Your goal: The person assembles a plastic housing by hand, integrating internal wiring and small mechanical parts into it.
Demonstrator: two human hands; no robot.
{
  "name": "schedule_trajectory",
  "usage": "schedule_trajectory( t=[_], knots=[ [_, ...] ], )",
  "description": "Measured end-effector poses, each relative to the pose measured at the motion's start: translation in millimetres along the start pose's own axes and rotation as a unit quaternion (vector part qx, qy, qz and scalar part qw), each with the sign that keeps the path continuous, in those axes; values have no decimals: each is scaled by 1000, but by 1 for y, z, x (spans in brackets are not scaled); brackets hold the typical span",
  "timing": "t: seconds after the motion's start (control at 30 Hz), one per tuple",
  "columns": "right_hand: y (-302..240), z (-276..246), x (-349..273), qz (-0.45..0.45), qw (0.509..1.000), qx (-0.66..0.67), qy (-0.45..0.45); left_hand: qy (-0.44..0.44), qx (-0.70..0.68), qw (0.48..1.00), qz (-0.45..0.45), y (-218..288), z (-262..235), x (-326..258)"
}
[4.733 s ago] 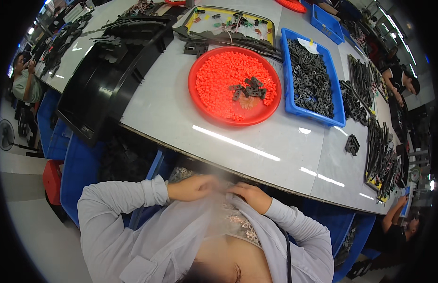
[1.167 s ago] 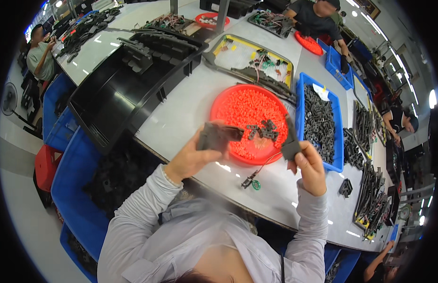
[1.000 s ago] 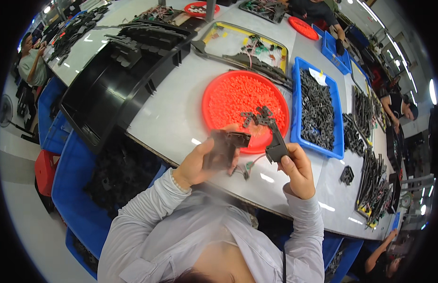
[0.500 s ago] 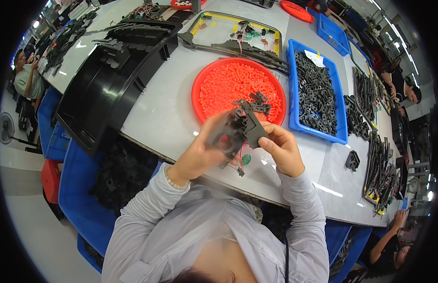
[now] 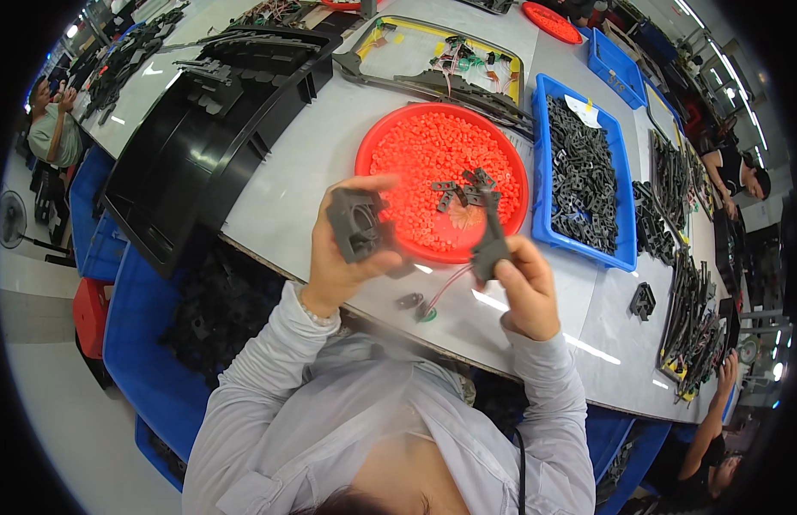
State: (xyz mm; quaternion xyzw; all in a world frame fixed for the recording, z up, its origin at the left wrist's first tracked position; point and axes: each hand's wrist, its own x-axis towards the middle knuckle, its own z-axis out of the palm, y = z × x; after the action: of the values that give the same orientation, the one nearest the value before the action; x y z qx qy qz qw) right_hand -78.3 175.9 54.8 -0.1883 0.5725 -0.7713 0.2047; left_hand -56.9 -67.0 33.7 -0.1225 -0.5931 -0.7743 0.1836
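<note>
My left hand (image 5: 328,257) grips a black plastic housing (image 5: 354,230) with a round opening, held just left of the round red tray (image 5: 364,184). Between the thumb and fingers of my right hand (image 5: 533,290) is a dark flat plastic bracket (image 5: 491,249) with a narrow upright arm, in front of the tray's near right edge. Thin red wires (image 5: 450,287) run from beside the bracket down to a small green round piece (image 5: 428,315). A blurred small grey part (image 5: 409,300) is beside that piece. Small orange-red pieces (image 5: 424,154) and several black clips (image 5: 471,189) lie in the tray.
A blue bin (image 5: 626,197) full of black parts stands right of the tray. At left is a large black plastic shell (image 5: 171,163); behind, a yellow-edged frame (image 5: 398,34). One black part (image 5: 643,300) lies at right. Blue crates (image 5: 141,343) sit below the table edge.
My hands have moved apart: the left went left with the housing, and the right keeps the bracket. Their two parts, close together before, are now separated, with more of the tray showing between.
</note>
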Motion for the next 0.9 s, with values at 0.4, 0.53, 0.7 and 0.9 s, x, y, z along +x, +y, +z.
schedule_trajectory(
  t=[0.4, 0.53, 0.7, 0.9],
  knots=[
    [-28, 29, -3, -153, 868, -469, -51, -204, 44, 961, -181, 5, 19, -25],
    [-30, 27, -5, -148, 868, -471, -55, -226, 45, 943, -239, 15, 22, -20],
    [-29, 21, -6, -129, 867, -477, -65, -266, 100, 932, -225, 15, 26, -20],
    [-31, 19, -10, -114, 872, -470, -72, -303, 172, 918, -191, 15, 27, -22]
  ],
)
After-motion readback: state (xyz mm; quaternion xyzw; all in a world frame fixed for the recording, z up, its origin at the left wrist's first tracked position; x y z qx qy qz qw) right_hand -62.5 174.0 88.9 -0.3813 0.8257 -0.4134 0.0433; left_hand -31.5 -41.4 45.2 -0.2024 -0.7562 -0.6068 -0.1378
